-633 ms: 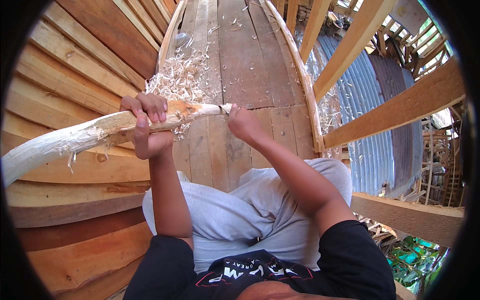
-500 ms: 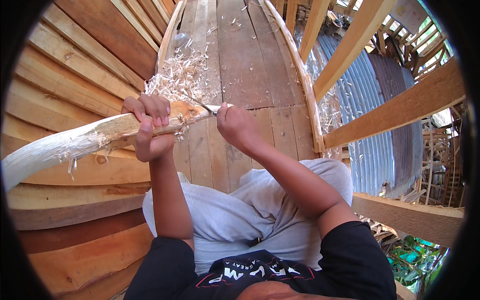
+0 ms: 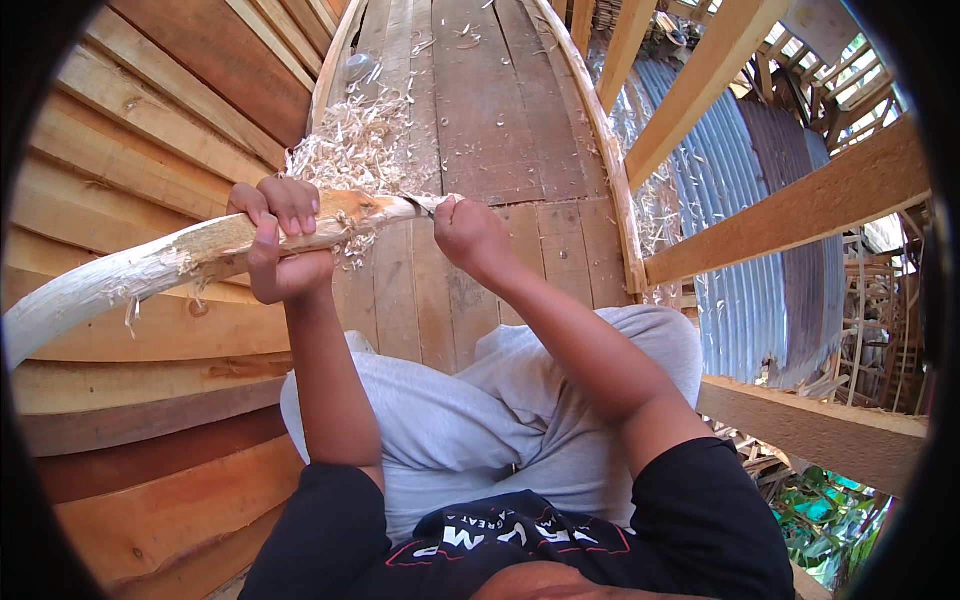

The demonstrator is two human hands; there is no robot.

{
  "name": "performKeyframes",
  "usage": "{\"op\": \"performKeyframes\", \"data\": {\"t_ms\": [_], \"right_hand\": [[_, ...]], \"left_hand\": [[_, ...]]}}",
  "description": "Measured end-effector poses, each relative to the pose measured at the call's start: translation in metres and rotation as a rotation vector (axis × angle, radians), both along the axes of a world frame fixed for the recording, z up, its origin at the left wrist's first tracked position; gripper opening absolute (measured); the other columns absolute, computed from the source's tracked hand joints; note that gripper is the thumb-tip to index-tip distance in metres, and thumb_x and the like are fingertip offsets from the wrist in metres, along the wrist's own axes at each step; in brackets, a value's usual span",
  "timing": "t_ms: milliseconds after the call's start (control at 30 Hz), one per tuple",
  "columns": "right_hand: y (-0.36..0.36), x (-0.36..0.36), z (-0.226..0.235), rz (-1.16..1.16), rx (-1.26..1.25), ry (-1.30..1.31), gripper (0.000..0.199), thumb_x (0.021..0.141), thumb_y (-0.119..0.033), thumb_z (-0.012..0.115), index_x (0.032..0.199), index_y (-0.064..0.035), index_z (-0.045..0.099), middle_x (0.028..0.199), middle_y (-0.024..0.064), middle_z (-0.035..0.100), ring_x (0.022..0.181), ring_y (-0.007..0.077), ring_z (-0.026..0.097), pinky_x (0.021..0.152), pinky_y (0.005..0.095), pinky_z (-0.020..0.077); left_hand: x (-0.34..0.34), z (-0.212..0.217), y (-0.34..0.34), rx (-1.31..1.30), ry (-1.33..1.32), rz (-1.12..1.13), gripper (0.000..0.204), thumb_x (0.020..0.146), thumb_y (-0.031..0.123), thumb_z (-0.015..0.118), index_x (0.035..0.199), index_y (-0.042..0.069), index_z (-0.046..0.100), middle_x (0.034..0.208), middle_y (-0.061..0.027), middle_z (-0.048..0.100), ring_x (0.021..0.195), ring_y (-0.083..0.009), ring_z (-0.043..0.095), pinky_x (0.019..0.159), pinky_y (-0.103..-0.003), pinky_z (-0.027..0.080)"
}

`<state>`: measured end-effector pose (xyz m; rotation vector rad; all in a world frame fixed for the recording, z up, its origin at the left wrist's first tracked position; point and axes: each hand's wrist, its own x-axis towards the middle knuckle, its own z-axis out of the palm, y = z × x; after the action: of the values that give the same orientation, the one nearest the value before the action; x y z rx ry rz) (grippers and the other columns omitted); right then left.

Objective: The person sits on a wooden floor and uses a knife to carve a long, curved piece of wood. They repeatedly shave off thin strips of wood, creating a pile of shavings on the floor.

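Pole [image 3: 185, 256] is held up across the left edge of the floor [image 3: 485, 135], pale and stripped, thick end running out of view on the left, tapered end over the middle of the floor. Thin dark blade [image 3: 418, 205] lies at the taper, just short of the tip; can't tell if it's biting or only resting. Risks, my read: blade skids off the narrow taper if pressure is uneven; too steep an angle digs in and takes too much off the tip; the orange knotty patch could catch the edge and tear grain. Pole could also roll, one hand visibly holding it, far end support not in view. A slip leftward would run at the left fingers. Grip: left hand [image 3: 268, 252] wrapped round the pole left of the knot, fingers over the top, thumb on the near side, no slack showing. Right hand [image 3: 470, 235] clenched on the tool, handle hidden in the fist, thumb by the tip; contact with wood unclear. Beyond: shavings [image 3: 350, 150] heaped along the floor's left edge, small round container [image 3: 358, 68] farther up that edge, plank wall [image 3: 140, 205] left, wooden railing [image 3: 790, 215] past the right edge
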<state>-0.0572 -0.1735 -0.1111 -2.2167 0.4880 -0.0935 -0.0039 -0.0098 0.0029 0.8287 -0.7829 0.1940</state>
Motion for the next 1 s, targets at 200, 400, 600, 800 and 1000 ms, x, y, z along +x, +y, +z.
{"op": "performKeyframes", "data": {"t_ms": [200,400,600,800,1000], "right_hand": [[0.008,-0.011,0.039,0.083,0.014,0.000,0.052,0.094,-0.031,0.031,0.077,0.0046,0.065,0.086,0.0285,0.063,0.085,0.0457,0.060,0.080,0.0522,0.0460],[-0.003,-0.001,0.009,0.008,-0.041,0.010,0.051,0.095,-0.031,0.030,0.081,0.0024,0.067,0.086,0.0259,0.065,0.085,0.0429,0.062,0.080,0.0513,0.0474],[0.007,-0.012,0.047,0.101,-0.110,0.057,0.052,0.094,-0.031,0.030,0.080,0.0018,0.068,0.085,0.0252,0.066,0.084,0.0431,0.062,0.080,0.0511,0.0476],[-0.006,-0.002,0.009,-0.003,-0.064,0.030,0.054,0.095,-0.032,0.030,0.079,0.0036,0.067,0.085,0.0268,0.064,0.083,0.0440,0.062,0.079,0.0513,0.0478],[0.002,-0.011,0.045,0.112,-0.078,0.084,0.053,0.094,-0.031,0.029,0.079,0.0030,0.067,0.087,0.0270,0.065,0.087,0.0433,0.062,0.083,0.0510,0.0466]], "left_hand": [[-0.004,0.000,0.008,0.044,-0.002,0.026,0.022,0.075,0.024,0.056,0.076,0.014,0.037,0.060,0.0006,0.037,0.056,-0.0109,0.037,0.064,-0.029,0.032],[-0.004,-0.001,-0.002,-0.015,-0.010,-0.019,0.022,0.074,0.018,0.058,0.078,0.012,0.037,0.060,-0.0019,0.039,0.056,-0.0117,0.038,0.062,-0.029,0.034],[-0.006,0.002,0.002,0.053,-0.045,-0.013,0.021,0.075,0.021,0.057,0.077,0.014,0.037,0.060,-0.0006,0.038,0.056,-0.0112,0.038,0.064,-0.029,0.033],[-0.004,-0.002,-0.001,-0.018,-0.011,-0.022,0.023,0.073,0.018,0.059,0.078,0.012,0.037,0.060,-0.0018,0.039,0.055,-0.0117,0.038,0.061,-0.029,0.034],[-0.011,-0.001,0.000,0.024,-0.029,-0.029,0.024,0.073,0.019,0.059,0.078,0.012,0.037,0.059,-0.0016,0.039,0.055,-0.0116,0.038,0.062,-0.029,0.034]]}}
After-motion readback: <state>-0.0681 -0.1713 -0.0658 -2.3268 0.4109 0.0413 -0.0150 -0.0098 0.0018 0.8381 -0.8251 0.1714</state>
